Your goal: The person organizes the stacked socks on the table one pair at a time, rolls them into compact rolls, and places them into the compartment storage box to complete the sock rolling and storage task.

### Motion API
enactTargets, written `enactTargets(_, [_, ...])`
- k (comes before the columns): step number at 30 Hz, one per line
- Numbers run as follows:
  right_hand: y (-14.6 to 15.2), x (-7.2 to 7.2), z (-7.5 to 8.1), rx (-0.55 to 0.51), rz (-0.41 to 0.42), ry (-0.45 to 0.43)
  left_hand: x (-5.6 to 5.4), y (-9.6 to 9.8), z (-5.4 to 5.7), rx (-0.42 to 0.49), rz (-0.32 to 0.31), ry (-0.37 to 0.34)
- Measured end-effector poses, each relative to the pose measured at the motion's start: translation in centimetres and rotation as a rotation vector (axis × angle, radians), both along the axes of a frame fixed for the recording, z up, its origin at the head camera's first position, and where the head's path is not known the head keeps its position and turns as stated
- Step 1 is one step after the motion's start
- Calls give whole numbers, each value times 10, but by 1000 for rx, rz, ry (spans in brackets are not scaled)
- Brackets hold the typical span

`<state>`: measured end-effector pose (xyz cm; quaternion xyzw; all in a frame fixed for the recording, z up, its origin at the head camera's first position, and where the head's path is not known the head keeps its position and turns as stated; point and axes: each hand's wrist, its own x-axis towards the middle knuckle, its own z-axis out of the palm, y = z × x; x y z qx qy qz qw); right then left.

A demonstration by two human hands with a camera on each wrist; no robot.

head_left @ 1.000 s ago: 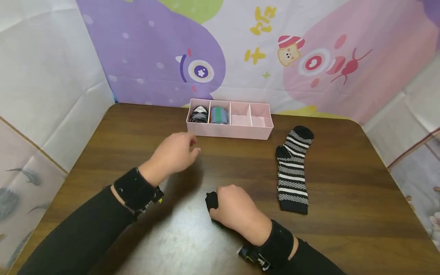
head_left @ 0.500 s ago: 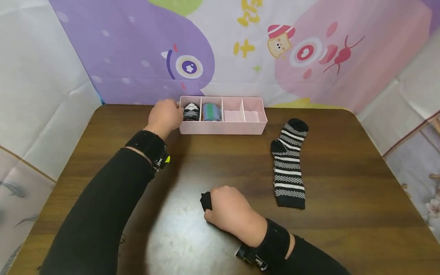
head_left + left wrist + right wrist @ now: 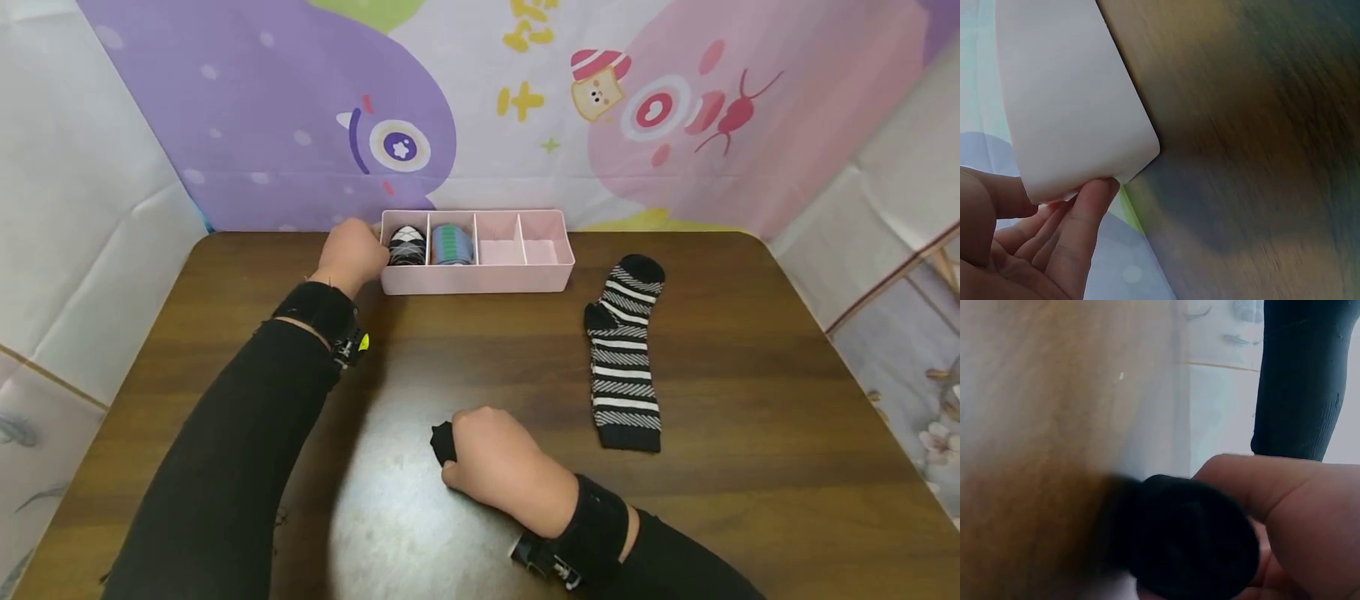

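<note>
In the head view my left hand [image 3: 351, 254] is at the left end of a pink divided box [image 3: 477, 280]. The left wrist view shows its thumb at the corner of the box's rim and the other fingertips against the end wall, pinching there. My right hand [image 3: 504, 467] rests low over the table and grips a rolled black sock [image 3: 444, 443]. Its round end [image 3: 1194, 544] fills the lower middle of the right wrist view, with the fingers curled round it. Most of that roll is hidden by the hand in the head view.
A rolled argyle sock [image 3: 407, 247] and a rolled blue-green sock [image 3: 452, 245] sit in the box's two left compartments. The two right ones show bare pink. A black-and-white striped sock [image 3: 626, 358] lies flat on the wooden table [image 3: 750, 400]. A cartoon cloth [image 3: 525, 167] hangs behind.
My left hand has moved forward and left from mid-table to the box's left end. My right hand keeps its grip on the roll. The head view has shifted slightly.
</note>
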<state>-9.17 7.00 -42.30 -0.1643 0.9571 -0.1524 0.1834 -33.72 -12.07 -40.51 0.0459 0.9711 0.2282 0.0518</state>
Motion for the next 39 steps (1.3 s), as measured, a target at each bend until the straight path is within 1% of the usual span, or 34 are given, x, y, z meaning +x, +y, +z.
enactTargets(3, [1,-1,0,-7,23,-23,2,-1,-2,-7,-4,5])
enactTargets(6, [5,-4,0,-17,58,-37,5,3,-2,-5,-1,-1])
enactTargets(8, [9,-9,2,-15,84,-33,7,6,-1,-2,3,-8])
enactTargets(10, [15,-17,6,-11,95,-16,8,8,-1,-1,9,-13])
enactTargets(12, [24,-32,14,3,85,5,8,10,-2,-1,11,-12])
enactTargets(14, [35,-52,25,11,48,24,8,11,-3,-2,14,-5])
enactTargets(16, [47,-77,36,4,-9,35,9,12,-3,0,24,0])
enactTargets(19, [62,-116,52,-51,-124,41,9,13,-4,5,50,-10])
enactTargets(21, [69,-141,58,-86,-198,72,10,13,-4,7,66,-19])
enactTargets(23, [72,-162,61,-119,-270,112,11,13,-4,7,79,-26])
enactTargets(26, [74,-188,62,-92,-350,149,12,12,-6,7,88,-15])
enactTargets(28, [74,-200,62,-76,-394,139,11,12,-8,7,87,-6])
enactTargets(31, [73,-214,61,-45,-432,109,11,13,-10,13,85,10])
enactTargets(35, [70,-227,56,0,-460,105,9,17,-9,24,92,22])
enactTargets(39, [68,-235,50,64,-472,102,9,22,-9,36,92,11])
